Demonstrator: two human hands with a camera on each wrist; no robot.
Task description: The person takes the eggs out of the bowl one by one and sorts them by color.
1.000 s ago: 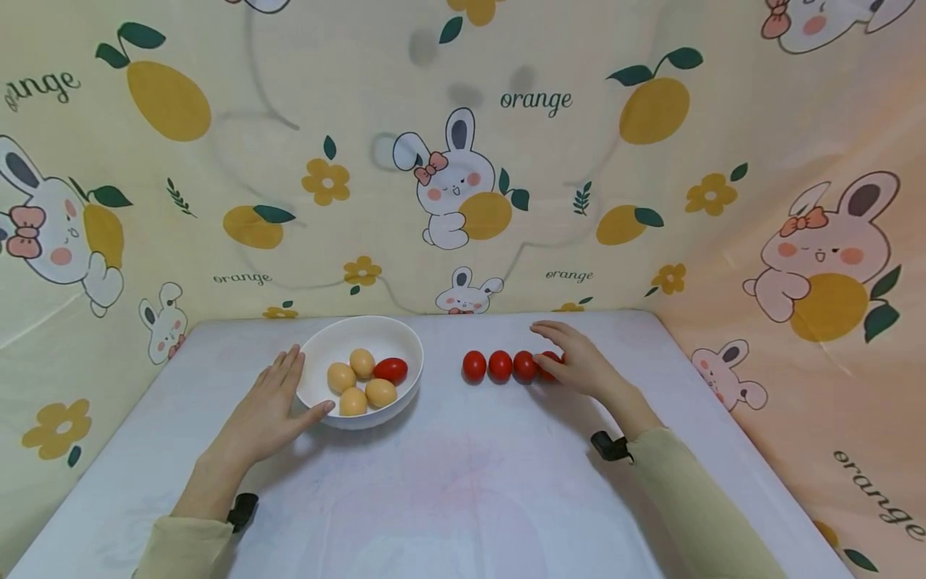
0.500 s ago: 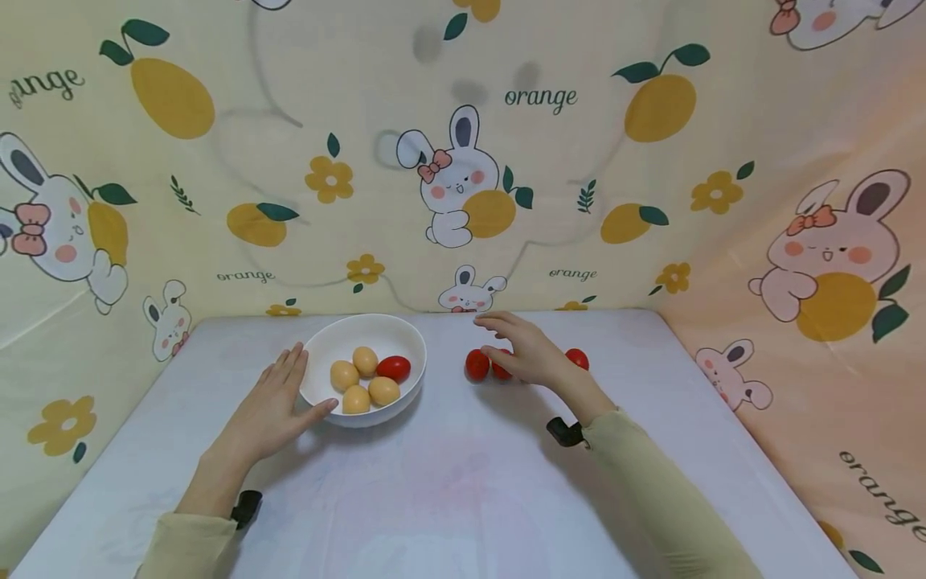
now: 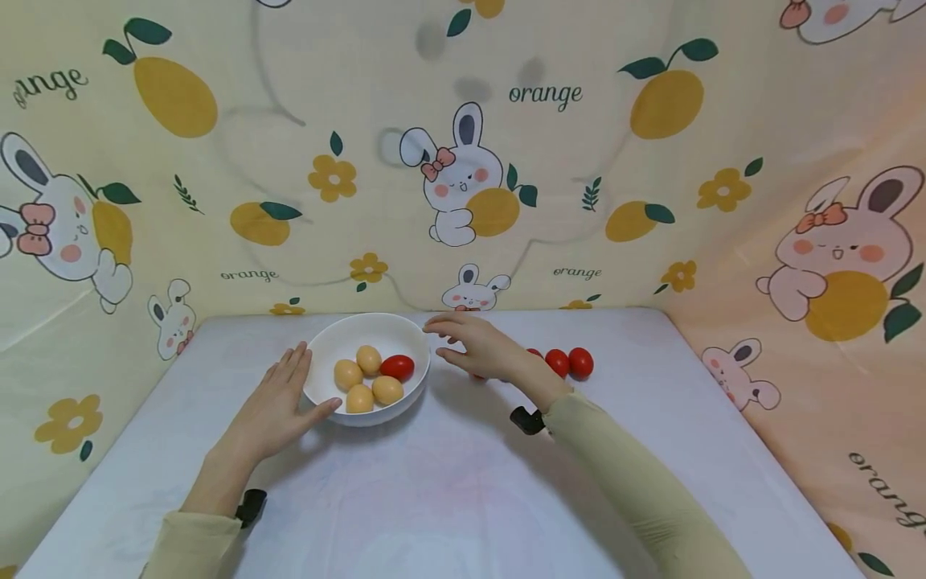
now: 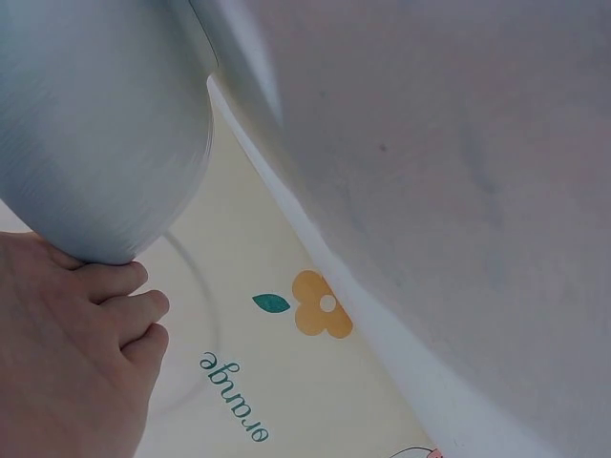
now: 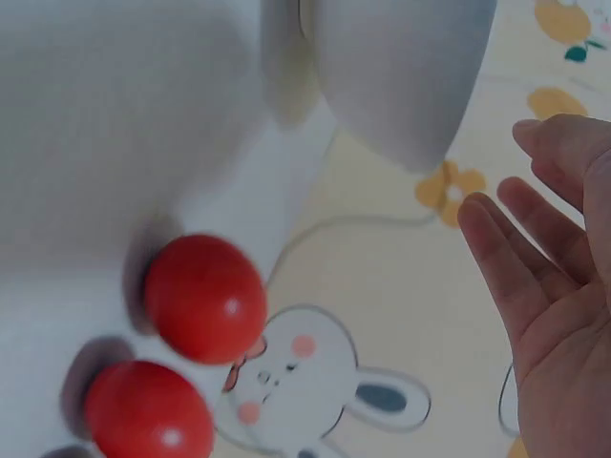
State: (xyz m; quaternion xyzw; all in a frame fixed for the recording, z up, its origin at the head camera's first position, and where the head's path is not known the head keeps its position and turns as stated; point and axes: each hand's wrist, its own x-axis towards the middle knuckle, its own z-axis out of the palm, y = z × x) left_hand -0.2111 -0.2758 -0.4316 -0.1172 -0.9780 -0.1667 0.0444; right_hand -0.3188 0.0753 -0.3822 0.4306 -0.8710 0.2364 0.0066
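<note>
A white bowl holds several pale yellow egg-shaped pieces and one glossy red oval piece that looks like a small tomato. My left hand lies against the bowl's left side, fingers straight and thumb spread to the front rim. At the bowl's right rim, my right hand is stretched out with nothing in it; the right wrist view has its fingers just apart from the bowl. Behind and under the right wrist runs a row of red oval pieces, partly hidden by that hand.
A white-covered table carries everything. Its back edge meets an upright cloth printed with rabbits and oranges, which also rises on both sides. Black wrist cameras sit at both sleeves.
My right hand has swept left from the right end of the red row to the bowl's right rim, uncovering the right-hand red pieces. My left hand stays at the bowl.
</note>
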